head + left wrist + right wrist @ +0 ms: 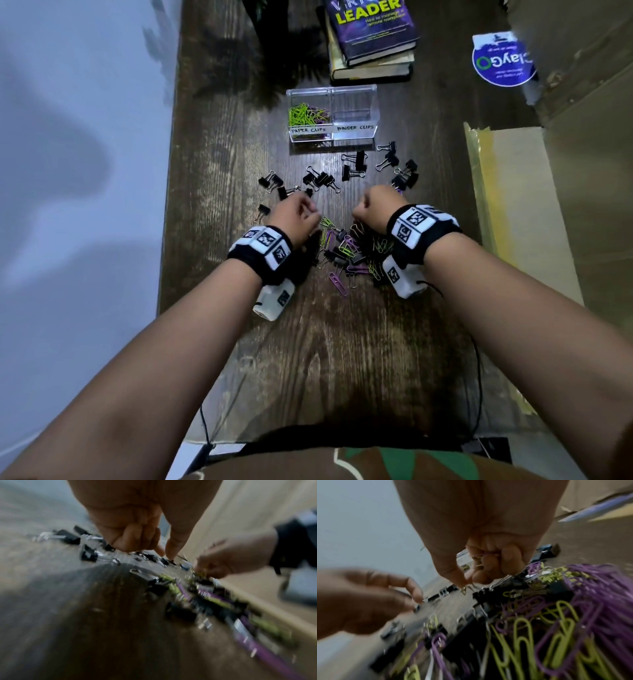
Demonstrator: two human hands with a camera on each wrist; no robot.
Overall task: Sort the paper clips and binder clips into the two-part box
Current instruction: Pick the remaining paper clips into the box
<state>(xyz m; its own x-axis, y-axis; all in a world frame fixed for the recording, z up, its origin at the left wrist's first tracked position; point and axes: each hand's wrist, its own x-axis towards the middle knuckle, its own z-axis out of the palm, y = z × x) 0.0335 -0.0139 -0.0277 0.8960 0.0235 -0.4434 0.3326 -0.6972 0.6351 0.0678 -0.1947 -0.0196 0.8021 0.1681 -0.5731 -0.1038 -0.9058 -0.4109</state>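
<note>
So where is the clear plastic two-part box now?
In the head view, the clear plastic two-part box stands on the wooden table, just in front of the stacked books, beyond the scattered black binder clips.

The clear plastic two-part box [331,114] carries white handwritten labels: "PAPER CLIPS" on its left compartment, "BINDER CLIPS" on its right. Behind the box, the purple book [371,27] on top of a stack reads "LEADER" in yellow. To the box's right, a round blue sticker [501,61] reads "ClayGo", upside down.

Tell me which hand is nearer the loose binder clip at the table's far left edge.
Left. The left hand sits just right of that binder clip, almost beside it. The right hand is well across the table, beyond the mixed clip pile.
</note>
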